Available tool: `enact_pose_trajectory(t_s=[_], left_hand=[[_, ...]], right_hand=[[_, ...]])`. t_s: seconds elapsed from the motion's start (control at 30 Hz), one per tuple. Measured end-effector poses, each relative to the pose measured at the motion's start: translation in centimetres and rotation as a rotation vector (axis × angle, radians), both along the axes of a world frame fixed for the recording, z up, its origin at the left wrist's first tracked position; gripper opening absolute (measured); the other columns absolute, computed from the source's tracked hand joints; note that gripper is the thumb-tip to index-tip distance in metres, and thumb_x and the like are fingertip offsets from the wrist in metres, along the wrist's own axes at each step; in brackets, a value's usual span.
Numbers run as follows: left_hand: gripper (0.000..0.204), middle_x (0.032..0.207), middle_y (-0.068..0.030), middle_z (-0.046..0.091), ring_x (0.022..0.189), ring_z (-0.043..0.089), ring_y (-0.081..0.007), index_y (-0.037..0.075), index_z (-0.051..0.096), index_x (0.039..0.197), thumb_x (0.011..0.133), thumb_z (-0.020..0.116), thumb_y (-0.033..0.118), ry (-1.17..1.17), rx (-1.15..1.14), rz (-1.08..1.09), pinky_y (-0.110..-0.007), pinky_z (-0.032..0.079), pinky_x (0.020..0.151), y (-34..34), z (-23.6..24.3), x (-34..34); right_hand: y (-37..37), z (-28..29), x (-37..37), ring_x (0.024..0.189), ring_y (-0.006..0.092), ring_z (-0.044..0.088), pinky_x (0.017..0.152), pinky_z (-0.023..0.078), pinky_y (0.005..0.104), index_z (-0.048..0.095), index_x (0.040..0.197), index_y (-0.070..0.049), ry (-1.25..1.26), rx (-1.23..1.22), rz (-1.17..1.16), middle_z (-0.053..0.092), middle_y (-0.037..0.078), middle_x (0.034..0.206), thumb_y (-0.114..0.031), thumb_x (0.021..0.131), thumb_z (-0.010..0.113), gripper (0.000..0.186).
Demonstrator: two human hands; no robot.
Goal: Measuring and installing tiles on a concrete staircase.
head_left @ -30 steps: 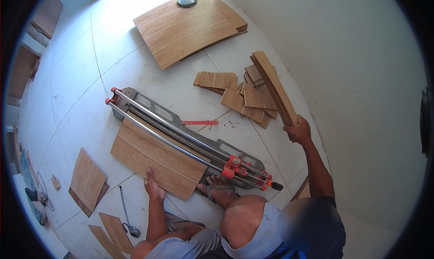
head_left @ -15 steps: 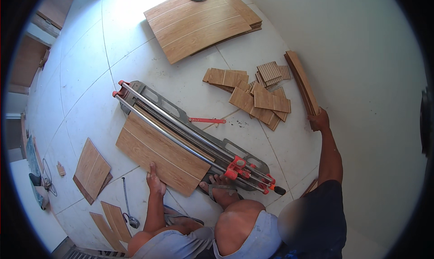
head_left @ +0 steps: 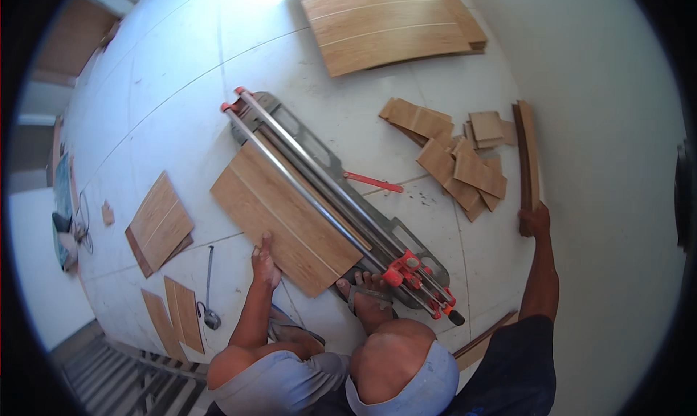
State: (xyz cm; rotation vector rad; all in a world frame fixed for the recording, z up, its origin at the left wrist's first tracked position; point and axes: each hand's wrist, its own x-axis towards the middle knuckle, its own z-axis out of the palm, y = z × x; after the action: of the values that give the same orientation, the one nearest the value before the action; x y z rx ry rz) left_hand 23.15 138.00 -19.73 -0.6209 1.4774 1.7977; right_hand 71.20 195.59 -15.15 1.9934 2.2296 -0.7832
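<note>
My left hand (head_left: 267, 266) is at the near edge of a wood-look tile (head_left: 283, 216), a digit over its face; the other fingers are partly hidden. This tile lies under the twin steel rails of a manual tile cutter (head_left: 319, 180) with a red carriage (head_left: 404, 268) at its near end. Over by the wall on the right, my right hand (head_left: 536, 218) is closed around the near end of some long, narrow wood-look tile strips (head_left: 531, 155), which stand on edge. My sandalled foot (head_left: 372, 300) is beside the cutter's near end.
Cut tile pieces (head_left: 454, 162) lie heaped right of the cutter, near a red flat bar (head_left: 374, 182). Large tiles (head_left: 385, 27) are stacked at the far side. Leftward are more tiles (head_left: 161, 220), narrow offcuts (head_left: 183, 314) and a tape measure (head_left: 211, 319). The wall (head_left: 602, 198) bounds the right.
The view has shifted, so the floor things appear farther right. My right hand still grips the strips, now more upright along the wall. My left hand stays at the tile's edge.
</note>
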Motion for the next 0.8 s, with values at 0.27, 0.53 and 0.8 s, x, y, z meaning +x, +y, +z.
enact_pose_trajectory(t_s=[0.27,0.53,0.8], left_hand=[[0.058,0.116,-0.013,0.069,0.102,0.07,-0.0259,-0.002,0.06,0.126,0.087,0.082,0.035,-0.056,-0.024,-0.008,-0.044,0.057,0.093,1.1,0.6,0.0],[0.063,0.117,-0.0133,0.068,0.104,0.068,-0.024,-0.003,0.059,0.127,0.084,0.084,0.036,-0.059,0.028,-0.01,-0.041,0.055,0.094,-3.5,1.7,0.7],[0.064,0.114,-0.0139,0.068,0.106,0.067,-0.0253,-0.004,0.058,0.126,0.083,0.086,0.035,-0.085,0.003,0.159,-0.042,0.053,0.095,-7.3,1.3,-0.4]], right_hand=[[-3.3,-1.0,1.0,0.126,0.0425,0.057,0.106,0.047,0.0481,0.032,0.153,-0.005,-0.355,0.347,0.03,0.055,0.026,0.139,-0.022,0.08,0.083,0.091],[-7.6,0.1,-7.7,0.131,0.0457,0.049,0.107,0.045,0.0523,0.034,0.152,-0.004,-0.477,0.526,0.092,0.046,0.029,0.143,-0.025,0.081,0.083,0.088],[-14.5,4.3,-23.8,0.134,0.0391,0.047,0.116,0.036,0.0469,0.044,0.146,-0.001,-0.249,0.554,0.316,0.049,0.021,0.144,-0.011,0.086,0.072,0.067]])
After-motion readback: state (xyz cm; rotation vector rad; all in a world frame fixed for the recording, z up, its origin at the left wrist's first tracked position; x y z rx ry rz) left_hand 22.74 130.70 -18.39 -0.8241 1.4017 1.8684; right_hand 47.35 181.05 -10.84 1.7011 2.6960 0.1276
